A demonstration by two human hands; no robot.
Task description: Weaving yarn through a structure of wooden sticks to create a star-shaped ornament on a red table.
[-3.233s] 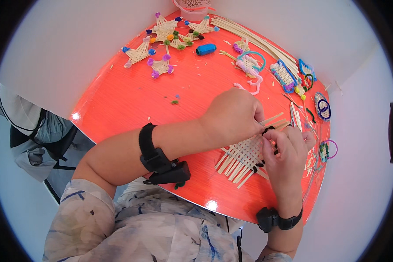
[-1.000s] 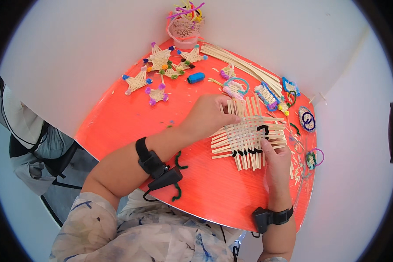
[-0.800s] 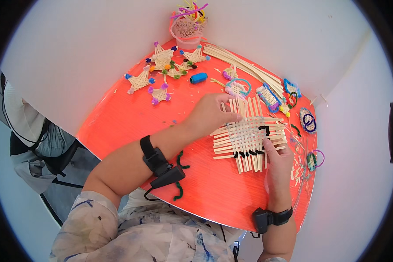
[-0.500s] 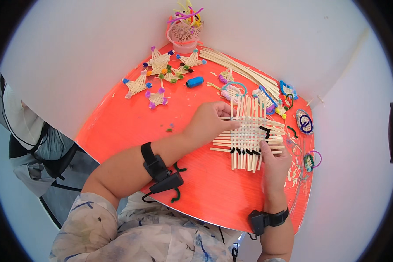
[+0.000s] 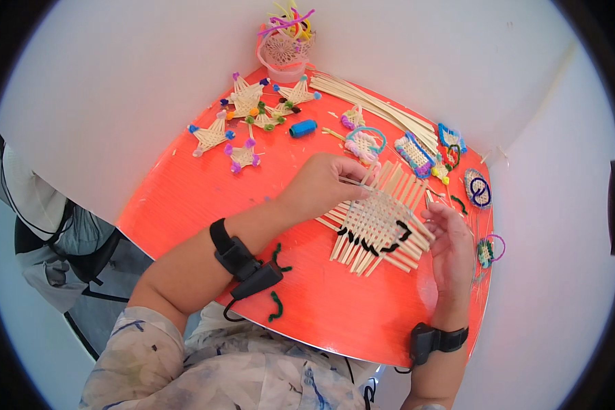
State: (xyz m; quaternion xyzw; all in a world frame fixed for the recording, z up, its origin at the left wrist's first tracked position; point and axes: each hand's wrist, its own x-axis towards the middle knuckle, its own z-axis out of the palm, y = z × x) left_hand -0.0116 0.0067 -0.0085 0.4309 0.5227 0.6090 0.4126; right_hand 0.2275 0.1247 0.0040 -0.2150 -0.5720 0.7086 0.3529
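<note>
On the round orange table (image 5: 184, 205), the square mat of woven pale wooden strips (image 5: 376, 225) is lying flat near the middle. The right hand (image 5: 451, 246) is touching the mat's right edge with loosely open fingers. The left hand (image 5: 324, 184) is pinching one thin strip at the mat's upper-left corner. Beyond the mat, small woven straw stars (image 5: 242, 119) are lying.

No packages, labels, signs or screens show anywhere on the red table (image 5: 205, 205). None stand around it either.

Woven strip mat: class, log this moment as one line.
left hand: on woven strip mat | right hand: at mat's right edge | surface: red table
</note>
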